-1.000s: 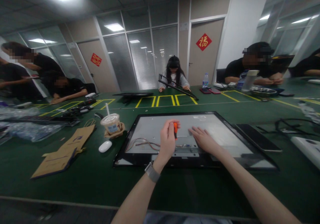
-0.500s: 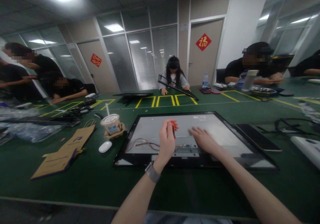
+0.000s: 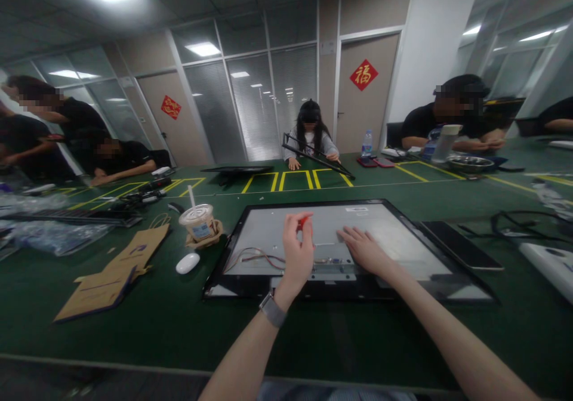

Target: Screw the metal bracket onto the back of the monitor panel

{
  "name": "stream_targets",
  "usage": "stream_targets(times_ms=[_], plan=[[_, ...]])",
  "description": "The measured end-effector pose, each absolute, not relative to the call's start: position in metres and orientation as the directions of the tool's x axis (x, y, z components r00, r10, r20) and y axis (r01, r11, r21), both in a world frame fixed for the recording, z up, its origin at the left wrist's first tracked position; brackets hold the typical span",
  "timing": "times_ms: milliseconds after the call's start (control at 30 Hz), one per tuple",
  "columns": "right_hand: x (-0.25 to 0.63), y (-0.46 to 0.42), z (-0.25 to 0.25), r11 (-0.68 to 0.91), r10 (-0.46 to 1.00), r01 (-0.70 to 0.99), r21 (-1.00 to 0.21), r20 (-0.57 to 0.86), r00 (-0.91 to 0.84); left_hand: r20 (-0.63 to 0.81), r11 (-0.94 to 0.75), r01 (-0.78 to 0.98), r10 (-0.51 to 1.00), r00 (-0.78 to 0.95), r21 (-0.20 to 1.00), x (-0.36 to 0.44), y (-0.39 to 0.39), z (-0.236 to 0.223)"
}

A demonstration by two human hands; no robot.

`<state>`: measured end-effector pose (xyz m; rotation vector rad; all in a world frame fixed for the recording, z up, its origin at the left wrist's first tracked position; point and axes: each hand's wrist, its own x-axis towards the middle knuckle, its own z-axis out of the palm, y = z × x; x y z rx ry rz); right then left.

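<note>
Your left hand (image 3: 297, 244) grips a partly hidden orange-red hand tool (image 3: 306, 219) over the black-framed, grey-backed flat panel (image 3: 405, 234) lying on the green table (image 3: 147, 344); your right hand (image 3: 366, 250) rests open, probably steadying the panel.

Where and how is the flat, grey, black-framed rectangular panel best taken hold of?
The grey panel is probably best held by its left and right frame edges, from both sides at once: it lies flat and wide, with thin wires exposed.
</note>
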<state>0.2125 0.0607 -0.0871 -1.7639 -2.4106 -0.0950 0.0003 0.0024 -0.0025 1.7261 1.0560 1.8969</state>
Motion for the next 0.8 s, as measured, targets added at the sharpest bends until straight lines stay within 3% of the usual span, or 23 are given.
stream_targets(times_ms=[300, 467, 667, 800], plan=[[0.2135, 0.0612, -0.0877, 0.320, 0.935, 0.947, -0.036, 0.173, -0.310, 0.635, -0.633, 0.075, 0.756, -0.159, 0.771, 0.0022, 0.0026, -0.0051], [0.2119, 0.0600, -0.0859, 0.323, 0.933, 0.946, -0.017, 0.172, -0.315, 0.666, -0.657, 0.108, 0.736, -0.120, 0.746, 0.0027, 0.0035, -0.0072], [0.2106, 0.0587, -0.0841, 0.311, 0.939, 0.950, -0.011, 0.161, -0.305, 0.723, -0.673, 0.275, 0.670, -0.165, 0.687, 0.0015, 0.0050, -0.0063], [0.2112, 0.0591, -0.0852, 0.307, 0.938, 0.952, -0.002, 0.172, -0.302, 0.731, -0.692, 0.247, 0.668, -0.141, 0.679, 0.0009, 0.0008, -0.0035]])
